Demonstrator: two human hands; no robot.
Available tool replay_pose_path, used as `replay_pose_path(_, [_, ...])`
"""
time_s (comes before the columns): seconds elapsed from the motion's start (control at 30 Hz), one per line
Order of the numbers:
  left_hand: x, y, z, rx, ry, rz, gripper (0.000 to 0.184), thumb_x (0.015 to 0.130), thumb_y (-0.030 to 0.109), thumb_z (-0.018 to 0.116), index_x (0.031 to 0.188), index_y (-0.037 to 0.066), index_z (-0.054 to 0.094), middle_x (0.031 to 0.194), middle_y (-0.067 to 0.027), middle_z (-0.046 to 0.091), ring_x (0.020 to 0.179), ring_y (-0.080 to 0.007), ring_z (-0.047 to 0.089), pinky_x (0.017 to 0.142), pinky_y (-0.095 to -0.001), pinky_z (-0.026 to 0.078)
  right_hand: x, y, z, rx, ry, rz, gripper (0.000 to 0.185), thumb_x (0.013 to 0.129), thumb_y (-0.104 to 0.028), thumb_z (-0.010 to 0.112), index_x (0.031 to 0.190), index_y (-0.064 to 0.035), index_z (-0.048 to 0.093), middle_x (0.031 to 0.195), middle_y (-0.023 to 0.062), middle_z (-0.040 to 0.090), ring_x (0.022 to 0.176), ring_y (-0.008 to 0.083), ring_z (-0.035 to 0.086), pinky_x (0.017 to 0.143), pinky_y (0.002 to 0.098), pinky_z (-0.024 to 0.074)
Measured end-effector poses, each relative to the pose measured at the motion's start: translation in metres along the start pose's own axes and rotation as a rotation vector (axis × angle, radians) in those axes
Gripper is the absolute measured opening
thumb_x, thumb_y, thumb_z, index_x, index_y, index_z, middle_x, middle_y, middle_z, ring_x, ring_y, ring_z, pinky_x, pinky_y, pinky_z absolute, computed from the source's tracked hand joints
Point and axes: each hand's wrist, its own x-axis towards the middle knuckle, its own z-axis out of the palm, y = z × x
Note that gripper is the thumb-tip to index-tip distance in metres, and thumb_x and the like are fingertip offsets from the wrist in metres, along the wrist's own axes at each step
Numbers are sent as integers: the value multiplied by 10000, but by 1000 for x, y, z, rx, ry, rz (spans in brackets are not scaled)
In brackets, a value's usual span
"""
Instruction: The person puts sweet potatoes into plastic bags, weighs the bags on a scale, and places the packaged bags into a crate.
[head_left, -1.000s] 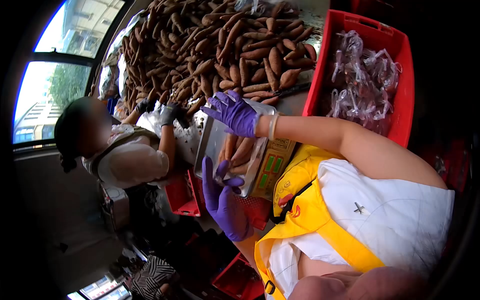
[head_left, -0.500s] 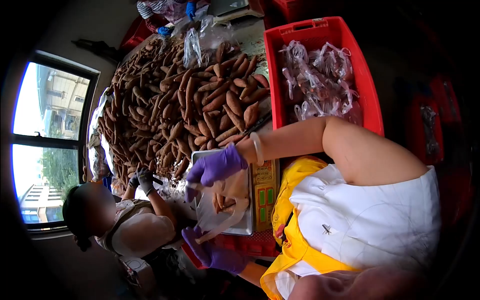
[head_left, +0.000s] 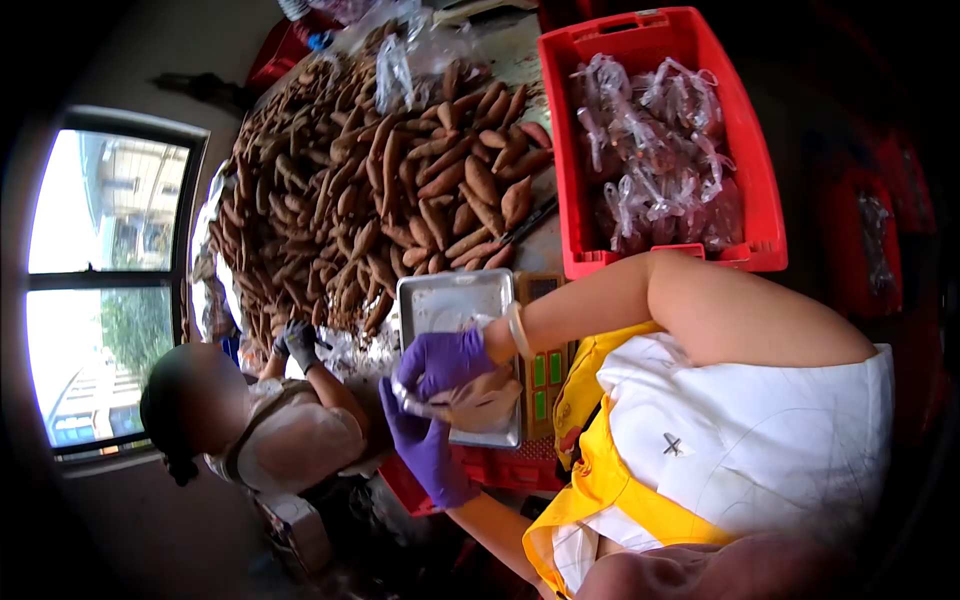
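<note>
A clear plastic bag [head_left: 480, 403] with brownish sweet potatoes in it hangs between my hands, over the metal tray of a scale [head_left: 455, 297]. My right hand [head_left: 445, 362], in a purple glove, is closed around the gathered upper part of the bag. Beside it, my left hand [head_left: 422, 447], also gloved in purple, grips the bag's mouth with its fingers close to the right hand. Part of the bag is hidden by the gloves. Green displays glow on the scale's yellow panel, right of the tray.
A large heap of loose sweet potatoes [head_left: 330, 200] covers the table. A red crate [head_left: 765, 215] holds several knotted bags. One co-worker [head_left: 290, 440] in dark gloves works close on the left; part of another shows at the top. Plastic bags [head_left: 395, 75] lie on the heap's far side.
My hands have come together from either side of the tray, bringing the bag's spread mouth into a bunch. The bag has shifted right and up off the tray's middle.
</note>
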Motion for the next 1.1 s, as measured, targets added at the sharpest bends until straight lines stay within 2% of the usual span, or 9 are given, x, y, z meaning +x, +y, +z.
replay_pose_path(0.1, [4,-20,-30,720,280,-14,695,719,-72,646,1382,40,471,970,-52,639,804,-132,594,686,-265,487,-20,25,-17,447,-57,355,250,899,-260,640,862,-16,680,751,43,674,689,95,610,658,248,484])
replay_pose_path(0.17, [9,-82,-91,925,388,85,637,733,-54,636,1349,53,514,832,-42,656,704,-135,595,645,-283,486,-41,27,-36,225,-196,526,232,883,-257,653,848,-28,673,721,37,657,620,103,565,605,282,462])
replay_pose_path(0.3, [-9,-220,-141,635,442,3,380,727,-10,633,1104,20,669,763,-91,684,651,-167,608,657,-318,499,-68,62,-60,-584,-521,41,172,744,-159,703,731,-10,616,674,189,560,650,335,583,599,401,451])
replay_pose_path(0.37, [-14,-165,-111,745,473,-100,97,762,3,644,833,-29,702,765,-74,686,684,-165,629,679,-277,491,-64,69,-69,-727,-387,-22,127,702,-125,684,719,-16,622,700,200,578,670,384,565,614,420,459])
replay_pose_path(0.5, [-20,-48,-46,-390,159,-221,87,719,-61,630,780,-10,666,791,-93,671,773,-187,629,820,-320,478,-53,74,-72,-689,-391,-96,99,707,-116,690,723,-38,631,704,190,575,680,363,581,648,429,463])
replay_pose_path(0.7, [3,-168,-124,-1484,201,-560,400,784,-19,396,1035,85,689,1010,-94,705,948,-213,634,766,-346,444,-99,64,-56,-636,-447,-29,184,753,-198,683,706,-35,610,701,153,589,717,352,580,1036,450,340])
replay_pose_path(0.87, [-8,-146,-96,-532,166,-98,431,923,45,447,1351,45,497,1305,-96,581,1049,-149,587,752,-237,428,-73,44,6,111,-215,392,256,831,-112,587,1052,-17,676,887,53,711,788,94,591,758,276,483])
replay_pose_path(0.97, [-10,-74,-67,-186,198,-225,424,913,108,567,1329,41,522,1231,-65,626,892,-74,593,646,-188,395,-25,57,8,-3,-4,288,394,776,-54,611,1154,-138,683,920,52,736,726,100,618,702,271,505])
replay_pose_path(1.1, [-6,-68,-56,169,-43,-65,335,838,84,678,1160,8,625,1032,-26,645,892,-101,577,775,-229,444,-7,59,24,-96,-9,-65,339,758,-115,686,1095,-120,712,978,61,726,837,142,659,735,281,515])
